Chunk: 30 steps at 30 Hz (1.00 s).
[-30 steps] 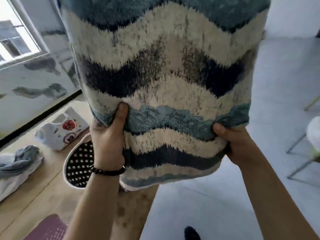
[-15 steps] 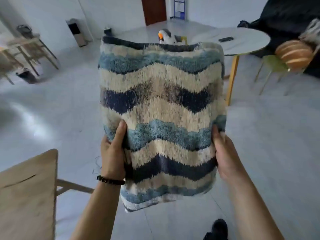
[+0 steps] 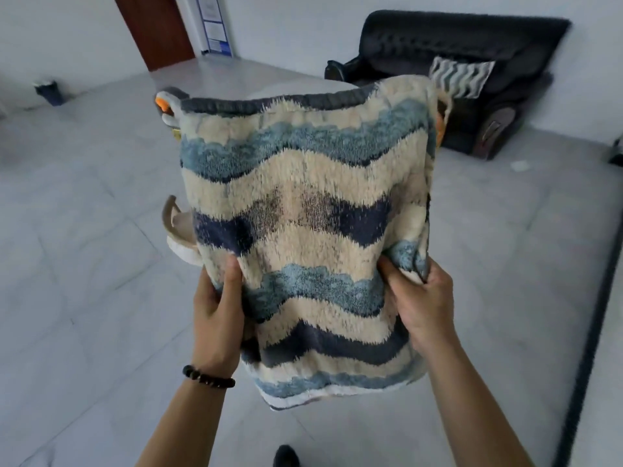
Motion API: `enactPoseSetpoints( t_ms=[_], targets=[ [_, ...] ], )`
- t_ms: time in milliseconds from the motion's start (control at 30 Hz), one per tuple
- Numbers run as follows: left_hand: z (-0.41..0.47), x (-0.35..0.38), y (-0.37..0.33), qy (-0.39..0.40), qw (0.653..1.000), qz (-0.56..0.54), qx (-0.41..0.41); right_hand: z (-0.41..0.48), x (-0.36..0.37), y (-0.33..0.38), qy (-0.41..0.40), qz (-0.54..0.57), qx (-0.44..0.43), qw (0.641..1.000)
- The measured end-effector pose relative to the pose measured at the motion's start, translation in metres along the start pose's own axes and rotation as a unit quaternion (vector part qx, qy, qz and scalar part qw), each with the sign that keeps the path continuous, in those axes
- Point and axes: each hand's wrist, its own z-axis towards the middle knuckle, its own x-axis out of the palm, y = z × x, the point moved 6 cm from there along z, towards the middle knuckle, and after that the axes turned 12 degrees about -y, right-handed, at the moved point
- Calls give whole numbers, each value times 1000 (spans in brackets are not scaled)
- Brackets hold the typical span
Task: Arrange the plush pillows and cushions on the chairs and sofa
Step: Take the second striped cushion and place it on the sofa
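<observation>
- One view only, from a camera worn on the person's head; no second view shares the scene.
- It faces forward and tilts down, over both forearms, which enter from the bottom edge.
- It sits close to the wavy-striped cushion (image 3: 303, 237), held up in the left hand (image 3: 217, 311) and right hand (image 3: 421, 301), so the cushion fills the middle of the frame.
- Beyond lie the grey tiled floor (image 3: 84, 230), a dark sofa (image 3: 472, 55) at upper right and a brown door (image 3: 155, 28) at upper left.
- The wide lens bends straight lines near the edges.
</observation>
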Motion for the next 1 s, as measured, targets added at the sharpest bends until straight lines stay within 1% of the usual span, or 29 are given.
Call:
enactPoseSetpoints(
  t_ms=[133, 233, 333, 433, 567, 700, 800, 867, 933, 1000],
  targets=[
    [65, 90, 32, 19, 1000, -5, 7, 92, 19, -24, -54, -13, -12, 998],
    [125, 173, 43, 37, 998, -43, 20, 172, 34, -28, -81, -35, -16, 996],
    [180, 271, 41, 90, 994, -57, 10, 251, 37, -15, -110, -33, -7, 993],
    [217, 381, 32, 163, 985, -56, 3, 328, 16, -9, -159, -14, 9, 987],
    [227, 523, 31, 272, 961, -46, 17, 418, -30, -21, -241, -5, 18, 970],
    [230, 673, 49, 312, 948, -64, 23, 532, -77, -49, -291, 2, 17, 956],
    [233, 784, 58, 324, 944, -68, 4, 634, -112, -59, -300, 6, 25, 954],
    [241, 843, 55, 324, 943, -72, -11, 696, -126, -50, -290, 3, 22, 957],
    [254, 901, 47, 317, 945, -75, -6, 763, -137, -37, -276, 3, 22, 961],
    [268, 950, 39, 312, 946, -81, -24, 822, -140, -26, -260, 2, 23, 965]
  ],
)
